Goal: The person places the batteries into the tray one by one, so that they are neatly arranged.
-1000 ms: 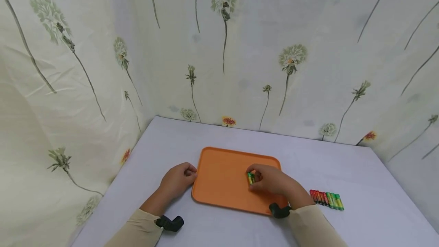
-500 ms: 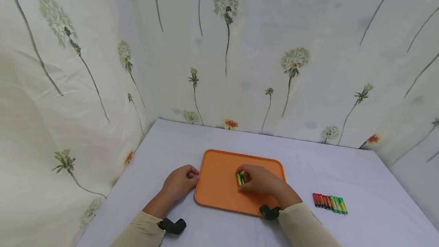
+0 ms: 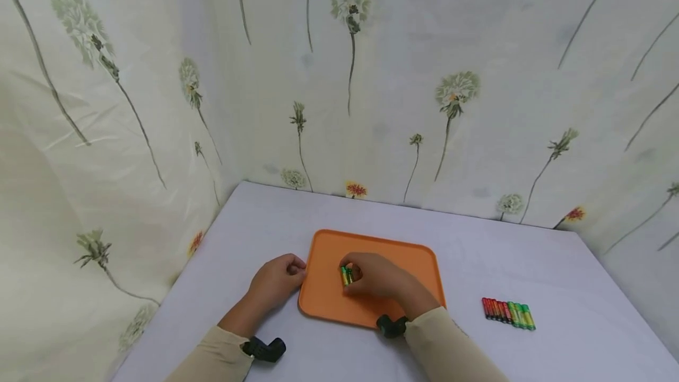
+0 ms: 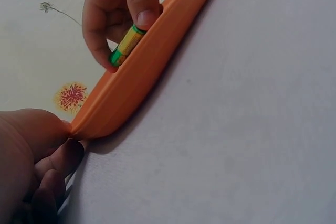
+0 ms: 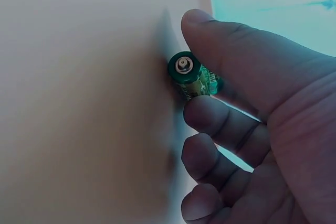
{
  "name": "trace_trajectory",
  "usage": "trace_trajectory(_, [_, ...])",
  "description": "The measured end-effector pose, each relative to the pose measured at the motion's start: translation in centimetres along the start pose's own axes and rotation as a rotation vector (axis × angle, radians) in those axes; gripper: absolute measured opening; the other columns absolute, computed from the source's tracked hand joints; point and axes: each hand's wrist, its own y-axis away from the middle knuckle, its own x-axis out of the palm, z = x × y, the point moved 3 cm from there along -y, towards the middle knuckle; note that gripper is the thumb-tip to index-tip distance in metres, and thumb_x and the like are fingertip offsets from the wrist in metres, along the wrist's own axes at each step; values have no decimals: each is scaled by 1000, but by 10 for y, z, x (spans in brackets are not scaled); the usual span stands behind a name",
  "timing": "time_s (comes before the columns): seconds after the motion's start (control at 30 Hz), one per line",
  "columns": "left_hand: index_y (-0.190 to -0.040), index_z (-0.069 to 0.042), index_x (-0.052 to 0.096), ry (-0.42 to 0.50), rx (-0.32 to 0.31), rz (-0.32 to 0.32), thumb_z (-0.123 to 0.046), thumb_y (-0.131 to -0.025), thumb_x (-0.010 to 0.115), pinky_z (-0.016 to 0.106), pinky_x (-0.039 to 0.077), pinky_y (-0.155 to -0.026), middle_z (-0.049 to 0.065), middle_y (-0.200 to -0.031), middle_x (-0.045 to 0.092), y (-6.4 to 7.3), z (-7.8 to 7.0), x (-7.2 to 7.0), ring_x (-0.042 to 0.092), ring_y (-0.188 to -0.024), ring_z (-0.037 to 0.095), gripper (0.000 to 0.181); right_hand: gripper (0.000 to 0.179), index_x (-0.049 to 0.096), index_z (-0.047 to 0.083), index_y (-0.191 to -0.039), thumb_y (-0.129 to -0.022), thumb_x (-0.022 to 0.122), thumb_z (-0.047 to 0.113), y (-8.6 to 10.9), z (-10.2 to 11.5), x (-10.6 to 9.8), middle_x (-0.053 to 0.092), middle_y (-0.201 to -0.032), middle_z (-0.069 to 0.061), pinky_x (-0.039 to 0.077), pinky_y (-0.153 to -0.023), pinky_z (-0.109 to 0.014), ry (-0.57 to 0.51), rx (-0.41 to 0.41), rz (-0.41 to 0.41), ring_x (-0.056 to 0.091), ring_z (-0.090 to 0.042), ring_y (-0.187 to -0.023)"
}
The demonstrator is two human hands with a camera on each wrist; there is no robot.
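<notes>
An orange tray [image 3: 329,305] lies on the white-covered table. My left hand [image 3: 277,282] pinches the tray's left edge, thumb on top and a finger beneath, as the left wrist view shows. Over the left half of the tray, my right hand [image 3: 376,276] holds two green-and-yellow batteries [image 3: 345,276] side by side between thumb and fingers. In the right wrist view, the nearer battery [image 5: 185,72] has its metal tip facing the camera, and the other is partly hidden behind it. They sit close over the tray's surface.
To the right of the tray lies a row of batteries on the table, red ones [image 3: 494,309] at its left and green-and-yellow ones [image 3: 521,315] at its right. A flower-printed curtain [image 3: 392,75] hangs behind the table and along its left side.
My right hand has moved left across the tray, carrying the two batteries. The left hand keeps its grip on the tray's edge, and the tray and battery row stay put.
</notes>
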Motion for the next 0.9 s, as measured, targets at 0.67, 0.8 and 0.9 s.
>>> trace_trajectory(0.67, [-98,-24,71,16,2,13,-30,-97,75,36,49,-76,-10,-86,68,3,7,2,61,-82,10,7,44,67,27,-125,-88,85,40,-28,45,21,62,-87,7,48,-75,-33,45,29,14,58,-13,-83])
trace_trajectory(0.8, [-98,-23,71,6,27,19,-30,-96,75,35,48,-74,-10,-85,67,1,5,1,59,-80,10,8,43,66,26,-125,-89,85,37,-36,48,25,65,-90,7,49,-76,-34,42,46,12,59,-14,-83])
trace_trajectory(0.9, [-98,-23,71,6,35,23,-29,-96,75,35,48,-73,-10,-85,67,0,2,-1,59,-80,10,8,43,66,26,-126,-89,84,39,-41,50,27,69,-101,9,51,-82,-35,71,65,1,60,-13,-88])
